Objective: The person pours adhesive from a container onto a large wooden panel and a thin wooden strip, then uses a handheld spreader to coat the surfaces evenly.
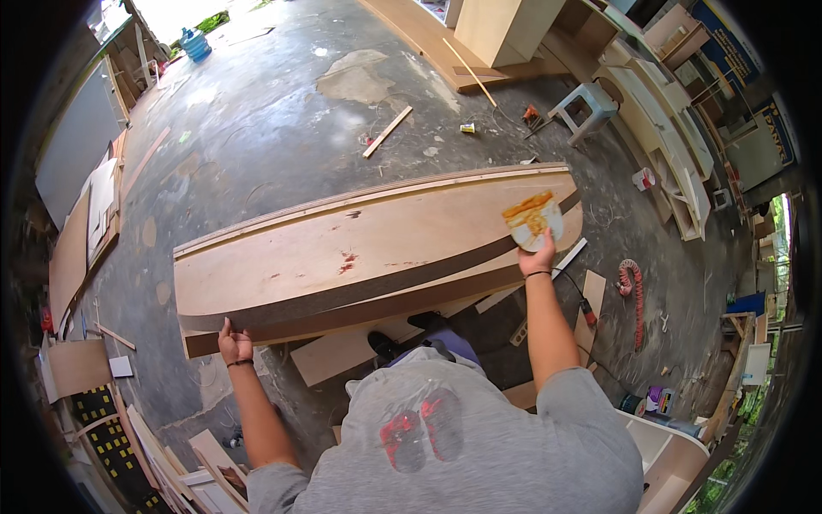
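Observation:
In front of me lies a long pale wooden panel (342,244) with a curved near edge and a few reddish-brown smears. A dark brown edging strip (377,289) runs along that curve. At the strip's left end, my left hand (235,343) is closed on its lower edge, one finger pointing up. Over the panel's right end, my right hand (538,254) grips a white round lid (548,227) smeared with an orange-yellow paste. The right fingers are partly hidden behind the lid. Where the lid hangs, it covers part of the strip.
Wood offcuts (330,349) lie around my feet. A coiled red hose (638,300) and a black cable with a red connector (587,311) rest at the right. Farther off are a grey-blue stool (586,111), a wooden stick (388,131) and a blue water bottle (195,44).

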`<state>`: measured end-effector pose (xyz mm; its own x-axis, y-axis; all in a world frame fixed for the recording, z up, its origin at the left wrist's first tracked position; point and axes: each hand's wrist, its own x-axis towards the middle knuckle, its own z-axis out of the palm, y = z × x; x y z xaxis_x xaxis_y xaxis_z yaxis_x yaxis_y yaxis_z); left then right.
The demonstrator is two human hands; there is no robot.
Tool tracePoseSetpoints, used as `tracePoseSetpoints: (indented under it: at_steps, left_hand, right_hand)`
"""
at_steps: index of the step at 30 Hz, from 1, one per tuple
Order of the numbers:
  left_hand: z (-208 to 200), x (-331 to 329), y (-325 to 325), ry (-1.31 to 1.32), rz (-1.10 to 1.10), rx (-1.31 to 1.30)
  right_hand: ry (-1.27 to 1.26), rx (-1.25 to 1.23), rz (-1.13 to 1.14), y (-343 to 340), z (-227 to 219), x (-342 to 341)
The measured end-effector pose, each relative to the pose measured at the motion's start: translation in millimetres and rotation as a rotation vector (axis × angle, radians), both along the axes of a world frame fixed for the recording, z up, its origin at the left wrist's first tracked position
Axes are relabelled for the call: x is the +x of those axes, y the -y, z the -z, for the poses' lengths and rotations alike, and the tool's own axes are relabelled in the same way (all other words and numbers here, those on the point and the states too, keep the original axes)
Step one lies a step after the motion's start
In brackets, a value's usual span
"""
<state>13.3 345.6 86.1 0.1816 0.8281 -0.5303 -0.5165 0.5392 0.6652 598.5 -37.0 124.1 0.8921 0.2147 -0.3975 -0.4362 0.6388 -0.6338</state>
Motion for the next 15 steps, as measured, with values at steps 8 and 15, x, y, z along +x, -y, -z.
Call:
tracePoseSetpoints:
  at_steps: [8,15]
  left_hand:
    - [69,-28,-41,-0.069,-0.115,-0.125]
    - [55,16,-27,-0.323,0.104,-0.231]
  right_hand:
    - [-0.201,-0.155,-0.241,-20,54,-46]
    - [-0.155,-0.071,-0.251,19,51,-51]
